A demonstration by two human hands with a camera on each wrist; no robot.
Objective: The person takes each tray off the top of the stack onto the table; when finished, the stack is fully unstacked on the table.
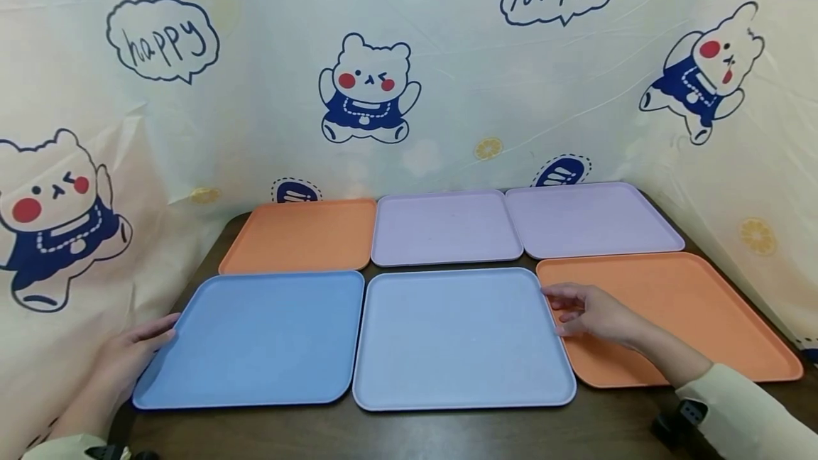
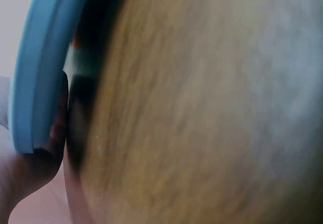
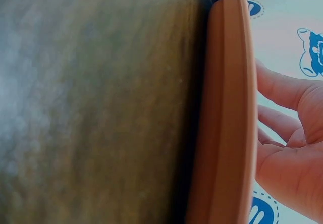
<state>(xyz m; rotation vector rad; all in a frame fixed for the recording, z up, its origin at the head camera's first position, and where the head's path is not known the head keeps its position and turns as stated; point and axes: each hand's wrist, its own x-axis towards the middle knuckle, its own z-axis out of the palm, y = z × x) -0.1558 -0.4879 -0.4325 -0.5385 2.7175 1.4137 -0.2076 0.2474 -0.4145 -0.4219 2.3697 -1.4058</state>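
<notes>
At the front left lies a blue tray (image 1: 268, 339). My left hand (image 1: 124, 360) grips its left edge; in the left wrist view the blue rim (image 2: 38, 72) sits between thumb and fingers, some of which are hidden beneath. A lighter blue tray (image 1: 463, 339) lies beside it in the middle of the front row. My right hand (image 1: 594, 314) is over the left part of an orange tray (image 1: 690, 318), its relaxed fingertips right at the lighter blue tray's right edge. The right wrist view shows the orange rim (image 3: 229, 108) in front of those fingers.
Behind are another orange tray (image 1: 300, 236) and two lilac trays, one central (image 1: 447, 229) and one at right (image 1: 594, 218). The trays lie close together on a dark wooden table (image 1: 383, 435). A printed cloth (image 1: 447, 91) with bear drawings hangs behind and at the sides.
</notes>
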